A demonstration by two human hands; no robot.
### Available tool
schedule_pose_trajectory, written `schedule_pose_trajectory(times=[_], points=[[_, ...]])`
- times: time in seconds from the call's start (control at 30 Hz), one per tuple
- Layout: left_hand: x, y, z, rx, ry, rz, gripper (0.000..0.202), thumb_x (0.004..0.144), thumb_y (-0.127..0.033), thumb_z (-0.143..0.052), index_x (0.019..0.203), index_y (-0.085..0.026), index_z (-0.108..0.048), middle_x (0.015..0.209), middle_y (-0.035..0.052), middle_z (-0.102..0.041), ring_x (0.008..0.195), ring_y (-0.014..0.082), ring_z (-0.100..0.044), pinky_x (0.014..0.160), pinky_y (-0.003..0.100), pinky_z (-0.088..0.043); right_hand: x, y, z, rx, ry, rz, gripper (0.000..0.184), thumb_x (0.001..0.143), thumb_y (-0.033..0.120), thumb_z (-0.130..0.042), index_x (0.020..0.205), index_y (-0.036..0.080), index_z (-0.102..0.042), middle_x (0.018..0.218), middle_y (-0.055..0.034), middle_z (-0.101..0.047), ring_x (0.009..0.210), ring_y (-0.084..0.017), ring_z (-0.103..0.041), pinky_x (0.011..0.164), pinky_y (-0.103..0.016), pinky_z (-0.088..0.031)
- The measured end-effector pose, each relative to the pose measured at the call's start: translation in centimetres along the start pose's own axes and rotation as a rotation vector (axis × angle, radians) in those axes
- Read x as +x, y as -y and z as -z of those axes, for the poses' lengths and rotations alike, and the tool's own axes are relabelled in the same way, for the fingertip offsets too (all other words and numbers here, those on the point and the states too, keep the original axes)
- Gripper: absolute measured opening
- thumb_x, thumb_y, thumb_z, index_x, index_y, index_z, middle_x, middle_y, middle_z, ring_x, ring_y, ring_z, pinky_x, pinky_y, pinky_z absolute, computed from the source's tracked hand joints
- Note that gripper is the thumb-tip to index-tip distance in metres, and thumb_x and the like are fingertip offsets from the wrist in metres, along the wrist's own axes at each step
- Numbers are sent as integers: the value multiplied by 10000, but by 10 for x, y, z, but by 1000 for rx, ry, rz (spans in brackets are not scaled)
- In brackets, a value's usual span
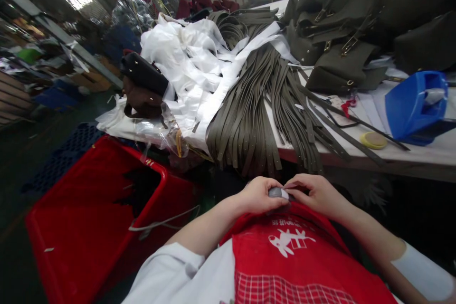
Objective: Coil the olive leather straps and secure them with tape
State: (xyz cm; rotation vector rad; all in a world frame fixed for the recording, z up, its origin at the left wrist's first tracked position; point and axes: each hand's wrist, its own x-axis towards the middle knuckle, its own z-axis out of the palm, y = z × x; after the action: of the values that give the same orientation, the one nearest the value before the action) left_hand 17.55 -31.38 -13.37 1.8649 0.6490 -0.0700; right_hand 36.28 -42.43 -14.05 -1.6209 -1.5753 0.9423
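Both hands meet low in the middle, above my red apron (302, 256). My left hand (260, 195) pinches a small grey-and-white piece (280, 193), its fingers curled round it. My right hand (318, 194) closes on the same piece from the other side; I cannot tell what the piece is. Just beyond the hands, a thick bundle of olive-green straps (249, 118) hangs over the table edge.
A white table (409, 154) carries white plastic sheeting (192, 66), olive bags (342, 61), a brown bag (142, 88), a blue plastic container (415, 104) and a yellow round disc (373, 140). A red crate (89, 228) stands on the floor at left.
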Motion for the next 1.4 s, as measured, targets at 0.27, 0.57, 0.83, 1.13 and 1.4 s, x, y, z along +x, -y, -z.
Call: schedule_pose_trajectory(times=[0.27,0.57,0.83,1.13,1.4], points=[[-5,-4,-7,109,-42,-32,334,787,-428,-687,983,-167,-760,809,27,-723,713,169,-633,616,215,-463,0,-3,-4,145,3,-95,154,824,337,-666,808,200,-735,813,-57,-766,734,-209,-712,690,-310,-568],[-1,-5,-17,-17,-147,-39,239,809,-299,-639,963,-176,-774,830,24,-743,730,159,-637,640,221,-479,1,-6,-4,28,-58,-16,148,845,305,-648,754,206,-709,753,-43,-722,707,-193,-670,660,-291,-535],[29,0,-11,-537,-273,206,304,774,-226,-659,1039,-111,-754,669,16,-671,490,76,-511,489,186,-433,-6,-8,-20,-522,-173,308,552,824,66,-458,1346,194,-584,1242,-133,-671,1116,-272,-648,962,-428,-559],[45,-10,-12,-630,-373,124,378,750,-401,-753,984,-104,-747,621,-8,-623,440,52,-458,457,180,-387,-4,-8,-20,-293,-476,214,450,867,129,-500,1303,230,-553,1191,-99,-709,1111,-270,-671,978,-435,-560],[54,-9,-11,-628,-441,86,450,688,-426,-790,983,-91,-742,673,35,-672,524,95,-546,508,202,-446,-7,-1,-26,-320,-505,230,605,845,117,-490,1430,235,-394,1277,-127,-675,1187,-289,-646,1006,-478,-545]])
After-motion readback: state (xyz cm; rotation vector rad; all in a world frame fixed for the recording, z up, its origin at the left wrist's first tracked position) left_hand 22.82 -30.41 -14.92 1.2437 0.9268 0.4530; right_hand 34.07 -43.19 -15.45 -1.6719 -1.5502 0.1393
